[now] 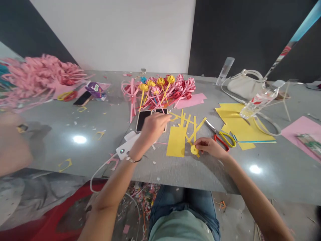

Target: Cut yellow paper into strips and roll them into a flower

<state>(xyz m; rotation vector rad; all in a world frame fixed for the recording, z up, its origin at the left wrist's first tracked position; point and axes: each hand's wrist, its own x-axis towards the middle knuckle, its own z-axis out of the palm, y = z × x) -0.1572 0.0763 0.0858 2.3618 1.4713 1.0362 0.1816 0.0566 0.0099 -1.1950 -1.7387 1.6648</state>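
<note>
My right hand (209, 147) pinches the edge of a small round yellow paper disc (194, 150) just above the table. Long yellow paper strips (195, 129) lie crossed behind it, beside a yellow paper rectangle (176, 142). My left hand (155, 127) is held over two phones, its fingers stretched to the right. Its fingertips are at a yellow scrap with a round hole (173, 116); whether they touch it I cannot tell. Scissors with red and yellow handles (223, 136) lie partly open to the right of my right hand.
Pink, red and yellow paper flowers (173, 88) lie at the back. A phone (143, 120) and a white power bank (126, 147) with a cable are near my left arm. Yellow sheets (233, 117), a water bottle (260, 100) and a white handbag (245, 85) are rightward. Another person's blurred arm (12, 147) enters left.
</note>
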